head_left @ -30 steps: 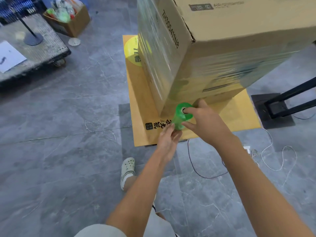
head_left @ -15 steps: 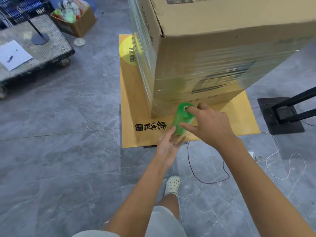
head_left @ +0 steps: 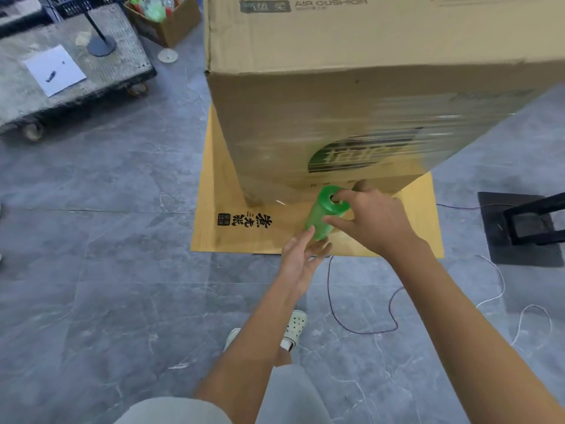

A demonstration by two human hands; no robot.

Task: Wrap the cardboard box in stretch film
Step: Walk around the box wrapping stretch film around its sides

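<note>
Gripping the green film roll (head_left: 321, 218), the right hand (head_left: 376, 221) is hooking a finger into its top core, just beside the box (head_left: 336, 102) base. The left hand (head_left: 301, 260), fingers straight, is touching the roll's lower end. Shiny film (head_left: 397, 139) is covering the box's near side.

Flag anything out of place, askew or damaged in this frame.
Nothing looks damaged or spilled. One oddity: a thin dark cable and a thin white cable lie looped loose on the grey tiled floor, beside the person's shoes, near the tall brown cardboard box being wrapped.
</note>
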